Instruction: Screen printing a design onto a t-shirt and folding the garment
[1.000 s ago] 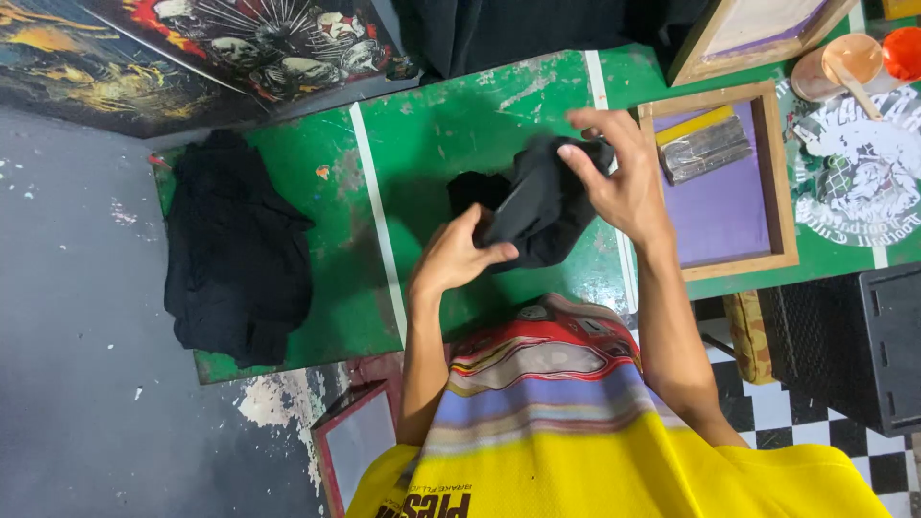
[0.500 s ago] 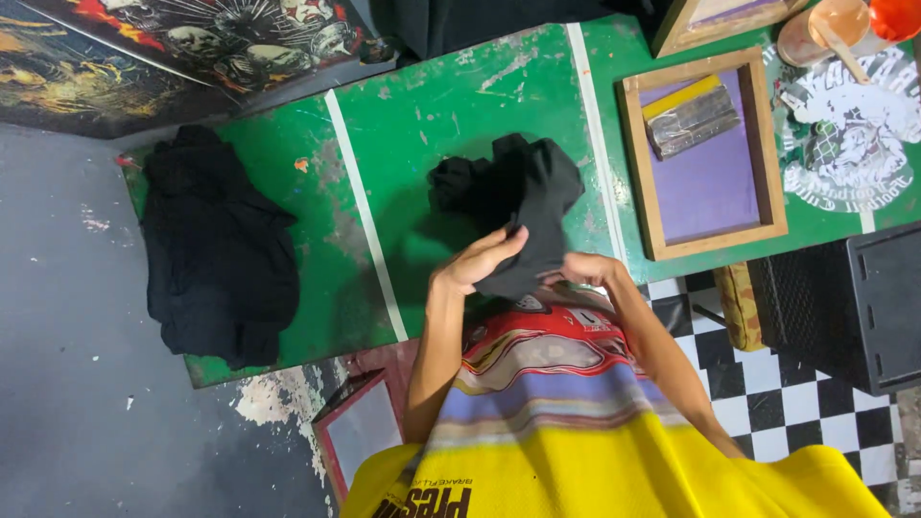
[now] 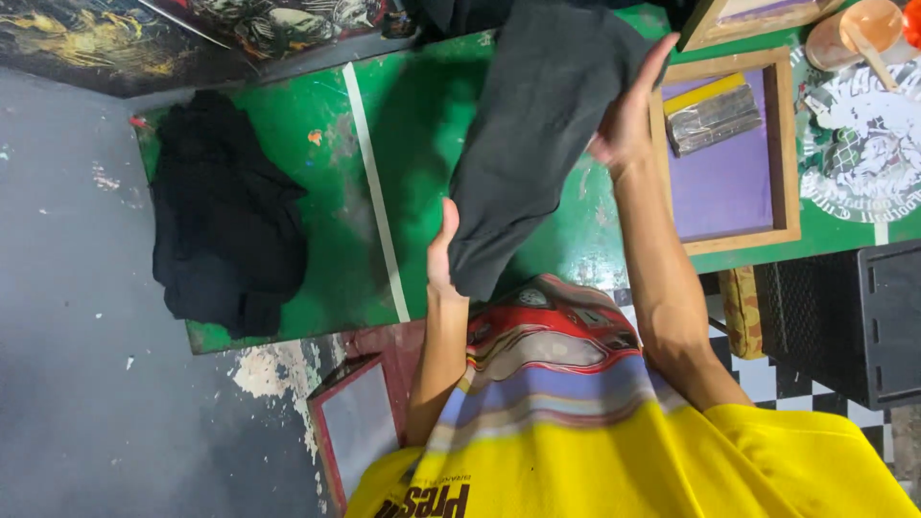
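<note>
**Head view: dark garment held stretched over green table**

Green table, biggest thing in frame: worn paint, scuffed patches, a pale stripe running across it from far edge to near edge. Grey floor to the left, checkered tile at lower right.

Yellow shirt of the person fills the bottom, with red, blue and cream bands across its upper part.

Dark grey garment held up above the table's middle, pulled long between both hands, running from the top edge of the frame down toward the person's chest. Off the table surface as far as can be told; its shadow falls on the green paint beside it.

Black clothing pile lies crumpled at the table's left end, well apart from the held garment.

Wooden screen frame with purple mesh sits on the table's right part; a squeegee with yellow strip lies inside it near the top.

Black crate stands at lower right beside the table.

Small framed screen leans on the floor below the table edge.

Right hand grips the garment's far side, fingers spread along the cloth. Left hand pinches the near lower corner, thumb on top.
</note>
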